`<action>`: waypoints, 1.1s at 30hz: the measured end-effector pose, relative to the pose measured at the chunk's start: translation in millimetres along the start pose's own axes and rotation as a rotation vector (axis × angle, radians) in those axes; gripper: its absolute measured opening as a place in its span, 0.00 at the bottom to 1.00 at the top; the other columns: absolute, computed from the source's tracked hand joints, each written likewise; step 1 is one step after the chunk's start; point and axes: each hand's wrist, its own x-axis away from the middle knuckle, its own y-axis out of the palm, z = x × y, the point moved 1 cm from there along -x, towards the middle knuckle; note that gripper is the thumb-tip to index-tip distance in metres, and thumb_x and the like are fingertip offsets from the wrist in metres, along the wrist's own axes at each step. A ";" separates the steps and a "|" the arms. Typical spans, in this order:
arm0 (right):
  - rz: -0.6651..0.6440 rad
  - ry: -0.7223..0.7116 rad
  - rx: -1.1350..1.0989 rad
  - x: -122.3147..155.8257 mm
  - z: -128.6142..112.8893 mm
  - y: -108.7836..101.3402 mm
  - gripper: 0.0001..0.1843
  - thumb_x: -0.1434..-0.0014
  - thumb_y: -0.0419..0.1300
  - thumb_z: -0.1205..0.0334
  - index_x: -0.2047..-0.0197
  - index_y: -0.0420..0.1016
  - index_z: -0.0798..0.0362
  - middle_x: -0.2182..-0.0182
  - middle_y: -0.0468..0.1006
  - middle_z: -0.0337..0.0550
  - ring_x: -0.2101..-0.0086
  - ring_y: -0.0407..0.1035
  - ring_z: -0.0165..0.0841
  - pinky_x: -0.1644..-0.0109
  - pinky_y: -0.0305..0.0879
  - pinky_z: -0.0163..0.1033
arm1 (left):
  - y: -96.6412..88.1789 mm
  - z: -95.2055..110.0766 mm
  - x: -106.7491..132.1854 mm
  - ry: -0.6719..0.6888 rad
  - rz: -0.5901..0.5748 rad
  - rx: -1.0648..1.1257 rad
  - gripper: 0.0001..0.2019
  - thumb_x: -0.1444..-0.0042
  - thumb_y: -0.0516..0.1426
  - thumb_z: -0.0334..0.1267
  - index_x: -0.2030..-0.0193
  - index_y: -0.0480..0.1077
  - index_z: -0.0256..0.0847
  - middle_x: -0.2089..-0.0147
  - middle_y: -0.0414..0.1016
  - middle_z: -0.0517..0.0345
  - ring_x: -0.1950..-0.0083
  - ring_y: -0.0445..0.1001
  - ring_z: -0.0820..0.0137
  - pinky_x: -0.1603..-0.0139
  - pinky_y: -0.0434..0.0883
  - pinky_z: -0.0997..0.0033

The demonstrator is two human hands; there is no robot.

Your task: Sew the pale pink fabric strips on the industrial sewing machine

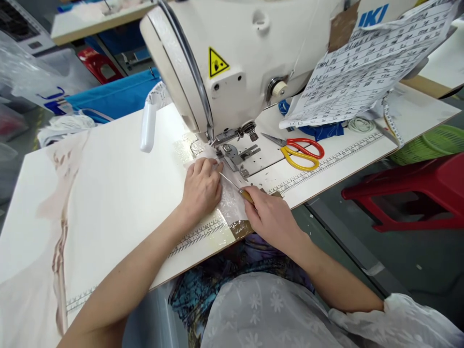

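My left hand rests by the needle area of the white sewing machine, its fingers pinched on thin pale fabric. In my right hand is an awl-like tool with a yellowish handle and a slender metal shaft. The shaft's tip reaches the fingertips of my left hand, just in front of the presser foot. Whether the tip touches the fabric is hidden by those fingers. The pale fabric lies between both hands and runs toward the table's front edge.
Scissors with red and yellow handles lie right of the needle. Handwritten sheets hang off the machine's right side. Sheer pinkish fabric is spread over the table's left end. A red stool and green basket stand at right.
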 end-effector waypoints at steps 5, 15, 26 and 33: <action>-0.038 0.060 -0.071 7.5 -1.7 1.9 0.13 0.33 0.51 0.68 0.48 0.70 0.60 0.66 0.82 0.46 0.71 0.75 0.38 0.70 0.59 0.37 | -1.4 -2.0 1.1 0.007 0.005 0.028 0.20 0.38 0.47 0.26 0.42 0.70 0.35 0.41 0.72 0.42 0.39 0.65 0.52 0.42 0.67 0.50; 0.128 -0.029 -0.118 18.6 11.1 0.5 0.13 0.33 0.48 0.66 0.54 0.72 0.58 0.72 0.79 0.44 0.77 0.71 0.35 0.74 0.56 0.36 | 4.3 21.6 9.3 0.051 0.025 0.080 0.19 0.35 0.49 0.35 0.42 0.70 0.32 0.39 0.71 0.40 0.36 0.66 0.53 0.38 0.65 0.51; 0.248 0.124 -0.249 31.8 49.7 -5.4 0.11 0.33 0.50 0.59 0.56 0.71 0.53 0.79 0.74 0.37 0.81 0.66 0.32 0.75 0.57 0.35 | 1.1 26.2 11.3 0.051 -0.034 0.040 0.22 0.32 0.46 0.42 0.41 0.68 0.29 0.37 0.70 0.39 0.35 0.65 0.52 0.35 0.60 0.50; 0.249 0.134 -0.275 32.2 47.6 -6.1 0.13 0.33 0.49 0.58 0.55 0.72 0.54 0.78 0.75 0.38 0.80 0.66 0.31 0.74 0.57 0.35 | 3.1 25.6 12.8 0.080 -0.010 0.029 0.20 0.33 0.46 0.35 0.40 0.68 0.27 0.38 0.70 0.38 0.37 0.67 0.52 0.36 0.63 0.50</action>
